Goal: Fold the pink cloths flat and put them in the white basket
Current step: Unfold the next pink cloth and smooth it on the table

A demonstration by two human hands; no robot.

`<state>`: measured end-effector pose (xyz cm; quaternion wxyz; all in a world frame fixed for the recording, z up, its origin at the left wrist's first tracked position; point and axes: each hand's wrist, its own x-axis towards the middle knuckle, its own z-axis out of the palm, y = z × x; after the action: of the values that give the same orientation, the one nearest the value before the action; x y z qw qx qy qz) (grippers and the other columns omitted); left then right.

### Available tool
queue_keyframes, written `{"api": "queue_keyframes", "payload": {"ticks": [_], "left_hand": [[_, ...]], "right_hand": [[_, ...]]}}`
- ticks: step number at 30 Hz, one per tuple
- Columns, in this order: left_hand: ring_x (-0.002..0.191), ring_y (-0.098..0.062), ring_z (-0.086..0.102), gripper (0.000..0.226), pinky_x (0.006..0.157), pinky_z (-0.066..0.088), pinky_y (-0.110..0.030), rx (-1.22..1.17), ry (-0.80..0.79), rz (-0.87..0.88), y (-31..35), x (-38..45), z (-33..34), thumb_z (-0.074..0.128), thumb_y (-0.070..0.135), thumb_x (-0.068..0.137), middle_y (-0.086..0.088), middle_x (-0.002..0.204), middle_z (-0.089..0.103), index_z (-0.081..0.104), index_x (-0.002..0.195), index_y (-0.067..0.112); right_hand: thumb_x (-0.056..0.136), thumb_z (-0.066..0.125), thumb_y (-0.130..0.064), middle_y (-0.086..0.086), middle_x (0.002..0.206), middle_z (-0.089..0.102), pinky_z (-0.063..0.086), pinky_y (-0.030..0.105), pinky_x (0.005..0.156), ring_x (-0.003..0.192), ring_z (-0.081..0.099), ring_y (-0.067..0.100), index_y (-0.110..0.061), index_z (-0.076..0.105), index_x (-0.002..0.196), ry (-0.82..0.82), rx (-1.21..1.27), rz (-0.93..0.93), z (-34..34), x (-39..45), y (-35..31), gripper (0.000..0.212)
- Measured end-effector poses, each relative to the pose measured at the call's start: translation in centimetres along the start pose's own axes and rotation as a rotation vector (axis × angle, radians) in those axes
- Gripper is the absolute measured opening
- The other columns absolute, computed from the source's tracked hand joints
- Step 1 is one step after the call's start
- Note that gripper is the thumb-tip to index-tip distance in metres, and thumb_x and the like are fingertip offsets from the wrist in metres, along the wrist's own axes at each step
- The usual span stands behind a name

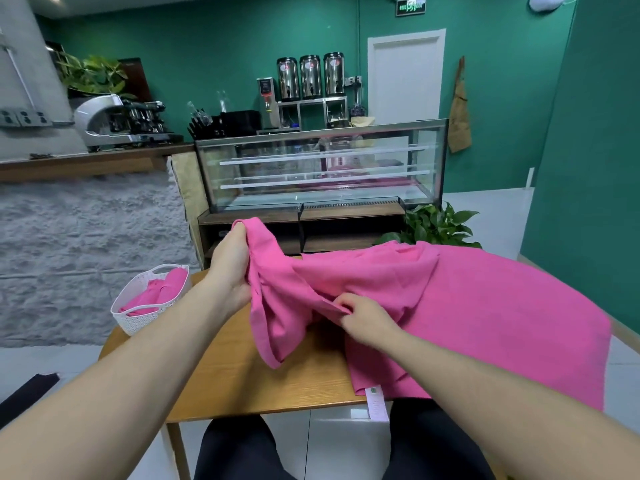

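Note:
A large pink cloth [485, 313] lies spread over the right half of the wooden table [242, 382] and hangs off its right and near edges. My left hand [232, 268] grips a bunched corner of the cloth and holds it raised above the table. My right hand [363, 318] pinches a fold of the same cloth near the table's middle. The white basket [138, 323] stands on the table's far left corner with folded pink cloths [156, 292] inside.
A white label [377, 403] hangs from the cloth's near edge. Behind the table stand a glass display case [322, 168] on a wooden base and a potted plant [436, 226]. A stone-faced counter [86, 237] is at the left. My legs are under the table's near edge.

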<state>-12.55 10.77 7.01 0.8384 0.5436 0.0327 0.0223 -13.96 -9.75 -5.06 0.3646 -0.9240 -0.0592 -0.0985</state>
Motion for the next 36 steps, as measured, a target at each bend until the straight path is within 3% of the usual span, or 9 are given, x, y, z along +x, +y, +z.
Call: {"api": "queue_keyframes", "payload": {"ticks": [6, 10, 13, 18, 23, 25, 27, 31, 36], "left_hand": [[0.073, -0.021, 0.044, 0.012, 0.063, 0.035, -0.036, 0.739, 0.034, 0.386, -0.7, 1.6, -5.3, 0.044, 0.031, 0.066, -0.001, 0.074, 0.046, 0.046, 0.073, 0.021], [0.073, -0.005, 0.054, 0.028, 0.074, 0.045, -0.027, 1.108, -0.184, 0.491, -2.3, 1.2, -7.3, 0.046, 0.025, 0.079, 0.004, 0.091, 0.066, 0.061, 0.101, 0.033], [0.088, -0.003, 0.062, 0.044, 0.078, 0.047, -0.021, 1.539, -0.39, 0.466, -2.9, 1.2, -8.4, 0.042, 0.035, 0.083, 0.008, 0.111, 0.071, 0.063, 0.121, 0.042], [0.123, -0.017, 0.053, 0.074, 0.099, 0.044, -0.032, 1.874, -0.565, 0.402, -3.7, 1.4, -8.7, 0.017, 0.06, 0.069, 0.013, 0.136, 0.054, 0.051, 0.133, 0.049], [0.133, -0.022, 0.048, 0.073, 0.106, 0.041, -0.034, 2.062, -0.628, 0.379, -5.4, 1.5, -8.0, 0.022, 0.086, 0.077, 0.012, 0.154, 0.038, 0.026, 0.145, 0.058], [0.122, -0.021, 0.055, 0.073, 0.1, 0.046, -0.036, 2.148, -0.63, 0.347, -5.8, 1.8, -8.3, 0.032, 0.09, 0.075, 0.011, 0.14, 0.048, 0.036, 0.14, 0.056], [0.1, -0.017, 0.058, 0.036, 0.088, 0.051, -0.037, 2.228, -0.619, 0.368, -6.0, 2.2, -8.8, 0.047, 0.068, 0.084, 0.009, 0.118, 0.05, 0.056, 0.108, 0.043], [0.102, -0.015, 0.05, 0.016, 0.083, 0.046, -0.035, 2.184, -0.579, 0.482, -6.8, 3.5, -9.8, 0.055, 0.044, 0.082, 0.011, 0.112, 0.044, 0.045, 0.082, 0.033], [0.088, -0.022, 0.057, 0.013, 0.08, 0.049, -0.038, 1.959, -0.525, 0.391, -7.6, 4.4, -10.2, 0.053, 0.021, 0.083, 0.007, 0.092, 0.06, 0.043, 0.081, 0.029]], "right_hand": [[0.099, 0.052, -0.038, -0.001, 0.079, 0.061, 0.044, 0.028, 0.063, 0.08, 0.062, 0.023, -0.015, 0.063, 0.08, 0.004, 0.256, 0.121, -4.3, -0.1, 0.1, 0.032], [0.077, 0.066, -0.067, -0.01, 0.06, 0.037, 0.029, 0.028, 0.056, 0.058, 0.034, 0.009, -0.022, 0.036, 0.068, -0.248, -0.244, -0.224, -7.2, -0.6, 0.5, 0.055], [0.083, 0.069, -0.036, -0.005, 0.076, 0.061, 0.042, 0.033, 0.065, 0.076, 0.055, 0.02, -0.025, 0.046, 0.079, -0.315, -0.63, -0.204, -8.2, -0.1, 2.0, 0.025], [0.084, 0.043, -0.001, 0.0, 0.072, 0.055, 0.039, 0.026, 0.055, 0.073, 0.053, 0.024, -0.023, 0.048, 0.08, 0.027, -0.027, 0.168, -8.9, 0.7, 3.7, 0.022], [0.084, 0.038, -0.019, 0.006, 0.112, 0.053, 0.037, 0.03, 0.064, 0.082, 0.05, 0.018, -0.026, 0.048, 0.092, 0.324, 0.588, 0.39, -8.2, 1.9, 2.9, 0.014], [0.084, 0.049, -0.034, 0.004, 0.135, 0.049, 0.04, 0.029, 0.076, 0.099, 0.056, 0.016, -0.031, 0.056, 0.098, 0.313, 0.429, 0.3, -8.7, 1.8, 2.4, 0.015], [0.093, 0.057, -0.042, -0.001, 0.118, 0.057, 0.035, 0.026, 0.083, 0.108, 0.052, 0.015, -0.022, 0.062, 0.096, 0.141, 0.134, 0.149, -9.6, 1.1, 2.0, 0.021], [0.072, 0.074, -0.066, -0.004, 0.073, 0.048, 0.03, 0.035, 0.061, 0.068, 0.043, 0.018, -0.009, 0.049, 0.082, -0.324, -0.448, -0.059, -10.9, -0.3, 1.5, 0.063], [0.081, 0.054, -0.007, 0.007, 0.107, 0.065, 0.049, 0.037, 0.081, 0.099, 0.06, 0.03, -0.021, 0.057, 0.093, -0.442, -0.869, -0.049, -11.2, -0.2, 3.5, 0.019]]}}
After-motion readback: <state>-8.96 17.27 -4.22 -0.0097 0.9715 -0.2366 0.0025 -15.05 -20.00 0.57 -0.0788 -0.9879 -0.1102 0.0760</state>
